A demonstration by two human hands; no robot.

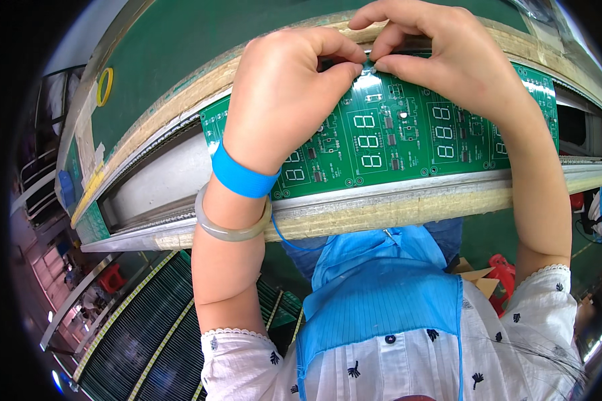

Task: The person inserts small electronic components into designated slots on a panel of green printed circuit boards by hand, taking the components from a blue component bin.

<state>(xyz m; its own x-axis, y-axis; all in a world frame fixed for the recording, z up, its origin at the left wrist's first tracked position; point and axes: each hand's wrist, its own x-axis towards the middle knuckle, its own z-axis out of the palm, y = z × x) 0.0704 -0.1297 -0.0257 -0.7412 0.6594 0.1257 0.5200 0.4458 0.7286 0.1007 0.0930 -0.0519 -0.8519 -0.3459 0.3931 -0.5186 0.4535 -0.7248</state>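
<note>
Pinching a tiny part (368,67) between both hands, left hand (281,93), right hand (441,60), over green circuit board (394,144)

Both hands, left hand (281,93) and right hand (441,57), pinch a tiny part (368,67) above the green circuit board (394,144).
</note>
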